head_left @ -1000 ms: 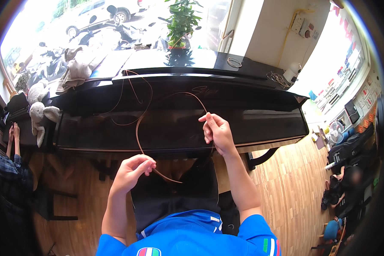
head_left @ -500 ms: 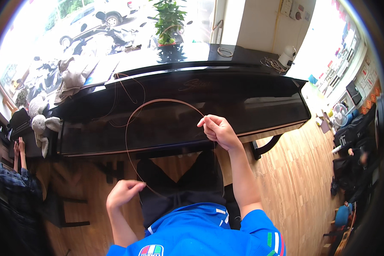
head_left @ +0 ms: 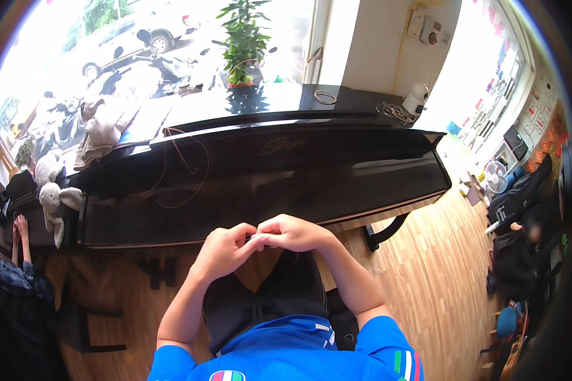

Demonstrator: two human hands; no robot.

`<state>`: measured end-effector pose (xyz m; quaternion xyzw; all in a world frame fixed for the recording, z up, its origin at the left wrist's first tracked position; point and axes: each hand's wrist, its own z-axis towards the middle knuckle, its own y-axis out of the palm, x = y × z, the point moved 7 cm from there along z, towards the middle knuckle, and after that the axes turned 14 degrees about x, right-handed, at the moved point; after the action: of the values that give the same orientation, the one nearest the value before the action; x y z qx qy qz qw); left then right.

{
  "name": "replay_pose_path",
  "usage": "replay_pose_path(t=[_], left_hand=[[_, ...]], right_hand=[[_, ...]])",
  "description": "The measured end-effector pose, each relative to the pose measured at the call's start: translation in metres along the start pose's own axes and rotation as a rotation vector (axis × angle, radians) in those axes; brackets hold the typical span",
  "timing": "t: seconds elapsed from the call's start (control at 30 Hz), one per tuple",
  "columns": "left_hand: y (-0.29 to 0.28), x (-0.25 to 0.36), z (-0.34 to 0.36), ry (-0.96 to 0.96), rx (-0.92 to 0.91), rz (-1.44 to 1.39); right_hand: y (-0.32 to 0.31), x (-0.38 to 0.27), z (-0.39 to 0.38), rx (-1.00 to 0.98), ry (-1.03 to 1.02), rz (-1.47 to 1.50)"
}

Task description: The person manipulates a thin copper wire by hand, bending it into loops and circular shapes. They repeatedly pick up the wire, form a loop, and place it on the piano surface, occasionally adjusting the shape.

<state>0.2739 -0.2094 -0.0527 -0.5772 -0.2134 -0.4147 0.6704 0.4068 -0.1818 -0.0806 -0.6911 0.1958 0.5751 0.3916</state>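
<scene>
My left hand (head_left: 225, 251) and my right hand (head_left: 292, 233) meet in front of my lap, at the near edge of a closed glossy black piano (head_left: 349, 181). The fingertips of both are pinched together and touch each other. What lies between them is hidden by the fingers; no strand shows clearly there. Beyond my hands, thin copper-coloured strands (head_left: 208, 152) hang in loose loops over the piano's front on the left. A small pale coil (head_left: 325, 97) lies on its top.
A potted plant (head_left: 245, 44), a cable bundle (head_left: 394, 113) and a white device (head_left: 416, 100) stand on or behind the piano top. Grey cloth (head_left: 105, 133) and a plush toy (head_left: 58, 202) are at left, beside another person's hands (head_left: 20, 228). Dark bags (head_left: 521, 254) and a fan (head_left: 496, 176) line the right.
My hands, earlier apart with a thin copper-coloured strand arching between them, have come together. The left rose and moved right, the right came down and left. The arched loop no longer shows.
</scene>
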Motion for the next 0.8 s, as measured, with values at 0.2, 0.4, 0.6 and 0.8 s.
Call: replay_pose_path(t=[0.2,0.4,0.6,0.8], left_hand=[[-0.066,-0.054,-0.003,-0.033,0.222,-0.356],[-0.081,-0.081,-0.027,-0.35,-0.018,-0.213],[-0.015,-0.011,-0.002,-0.153,-0.1,-0.2],[0.002,-0.011,0.04,-0.008,-0.058,-0.298]], right_hand=[[-0.061,0.027,-0.042,0.135,0.135,0.214],[-0.057,0.035,-0.047,0.109,0.12,0.381],[-0.016,0.029,-0.004,-0.029,0.063,0.433],[-0.009,0.035,0.002,-0.126,0.057,0.699]])
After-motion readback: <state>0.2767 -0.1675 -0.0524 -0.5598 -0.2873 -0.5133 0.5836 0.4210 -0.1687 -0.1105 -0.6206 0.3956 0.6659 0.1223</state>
